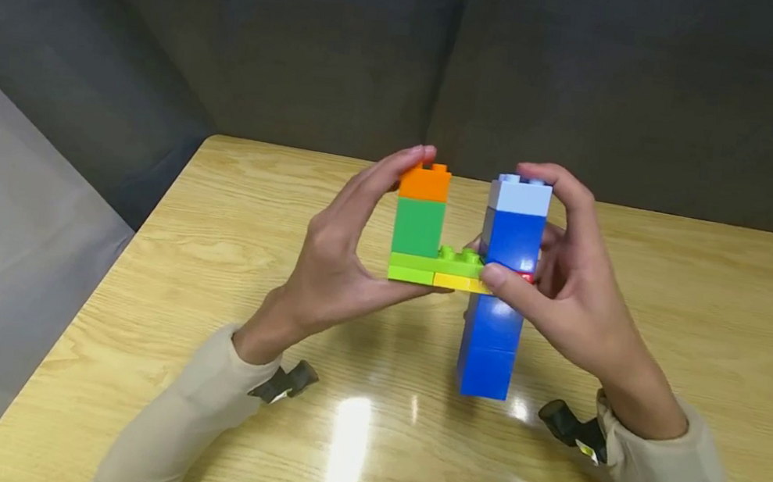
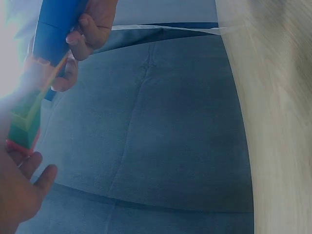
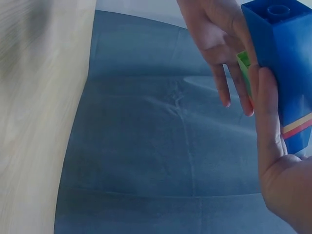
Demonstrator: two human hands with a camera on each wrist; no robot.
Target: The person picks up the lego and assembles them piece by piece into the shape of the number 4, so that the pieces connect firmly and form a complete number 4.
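Both hands hold up one structure of toy building bricks. Its left column has an orange brick (image 1: pixel 424 184) over a green one (image 1: pixel 418 227), standing on a lime brick (image 1: pixel 412 262). A yellow brick (image 1: pixel 460 283) runs underneath toward the right column, where a light blue brick (image 1: pixel 520 198) tops several blue bricks (image 1: pixel 491 346). My left hand (image 1: pixel 328 258) pinches the left column, fingertips at the orange top and thumb beneath the lime layer. With its thumb across the front, my right hand (image 1: pixel 585 301) grips the blue column, partly covering a red brick (image 1: pixel 528 278).
Below the structure lies a wooden table (image 1: pixel 180 251) with bright reflections. Dark cloth (image 1: pixel 307 52) hangs behind its far edge. A black strap with a small device (image 1: pixel 287 382) sits at the left wrist, and a similar device (image 1: pixel 568 427) at the right.
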